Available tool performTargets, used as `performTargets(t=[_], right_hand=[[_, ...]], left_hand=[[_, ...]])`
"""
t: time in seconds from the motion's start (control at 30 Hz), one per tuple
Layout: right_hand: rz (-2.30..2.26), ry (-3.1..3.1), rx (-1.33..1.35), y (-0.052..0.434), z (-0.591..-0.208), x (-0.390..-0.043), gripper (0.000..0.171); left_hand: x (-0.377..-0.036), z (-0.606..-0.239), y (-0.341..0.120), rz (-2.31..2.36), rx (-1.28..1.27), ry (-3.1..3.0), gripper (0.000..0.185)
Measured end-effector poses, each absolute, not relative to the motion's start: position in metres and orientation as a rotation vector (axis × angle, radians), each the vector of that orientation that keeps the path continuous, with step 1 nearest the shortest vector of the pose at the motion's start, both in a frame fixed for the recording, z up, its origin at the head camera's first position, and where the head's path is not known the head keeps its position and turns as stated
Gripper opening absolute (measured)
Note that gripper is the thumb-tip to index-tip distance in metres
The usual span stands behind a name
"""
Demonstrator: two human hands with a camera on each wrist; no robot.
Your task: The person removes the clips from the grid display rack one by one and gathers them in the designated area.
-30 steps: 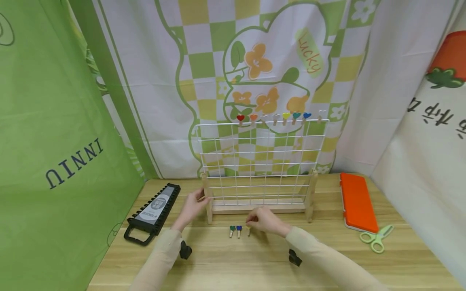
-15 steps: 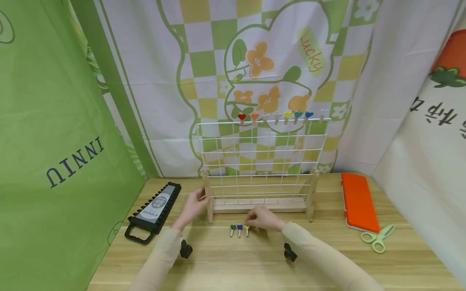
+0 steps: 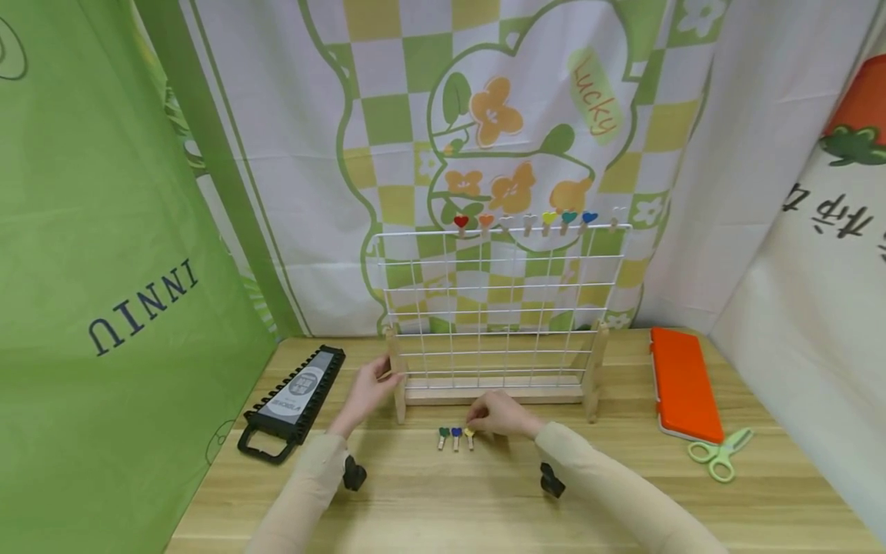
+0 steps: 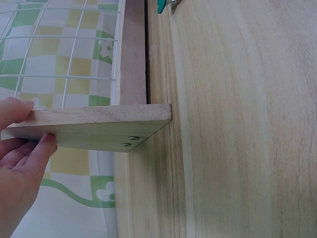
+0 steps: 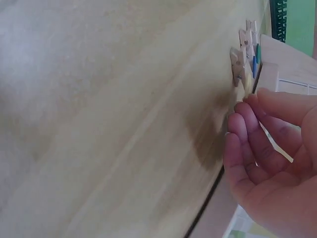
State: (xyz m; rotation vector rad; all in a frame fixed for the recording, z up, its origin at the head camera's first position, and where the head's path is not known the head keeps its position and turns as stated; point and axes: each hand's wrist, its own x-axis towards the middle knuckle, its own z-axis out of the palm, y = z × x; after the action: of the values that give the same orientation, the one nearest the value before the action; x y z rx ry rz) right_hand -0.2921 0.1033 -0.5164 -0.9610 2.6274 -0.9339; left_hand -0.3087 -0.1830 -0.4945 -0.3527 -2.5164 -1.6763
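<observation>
While the left hand (image 3: 365,388) grips the wooden foot (image 4: 94,128) of the wire grid stand (image 3: 498,308), thumb above and fingers beneath the board, the right hand (image 3: 497,415) rests on the worktop (image 3: 443,500) just in front of the stand's base. Its fingers are curled, with the tips close to the yellow-headed peg (image 3: 470,437); from the wrist view they seem to be touching or just leaving it, but the blur there makes it hard to say whether anything is pinched.

Three small heart pegs lie side by side on the worktop: a green one (image 3: 442,437), a blue one (image 3: 456,437) and the yellow one nearest the right hand. Eight more pegs (image 3: 526,221) are clipped along the top wire of the stand, from red at the left to a pale one at the right corner.

As a judgement, the work with the pegs is partway: three lie in a neat row below and eight are left on the wire.

A black socket holder (image 3: 291,404) lies at the left, an orange case (image 3: 681,385) and green scissors (image 3: 720,454) at the right, well apart from both hands.
</observation>
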Motion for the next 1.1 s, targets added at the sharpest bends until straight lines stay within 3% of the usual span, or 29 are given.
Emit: performTargets(t=[0.23, 0.77, 1.1], right_hand=[[-0.963, 2.651, -0.974, 0.111, -0.467, -0.288, 0.015], [-1.182, 3.061, -1.406, 0.118, -0.263, -0.28, 0.011], [-1.244, 3.23, -1.691, 0.107, -0.21, -0.307, 0.009]], left_hand=[[-0.306, -0.496, -0.186, -1.647, -0.458, -2.473, 0.048], [-0.307, -0.494, -0.182, -1.697, -0.352, -2.504, 0.05], [-0.309, -0.497, -0.183, -1.72, -0.411, -2.484, 0.048]])
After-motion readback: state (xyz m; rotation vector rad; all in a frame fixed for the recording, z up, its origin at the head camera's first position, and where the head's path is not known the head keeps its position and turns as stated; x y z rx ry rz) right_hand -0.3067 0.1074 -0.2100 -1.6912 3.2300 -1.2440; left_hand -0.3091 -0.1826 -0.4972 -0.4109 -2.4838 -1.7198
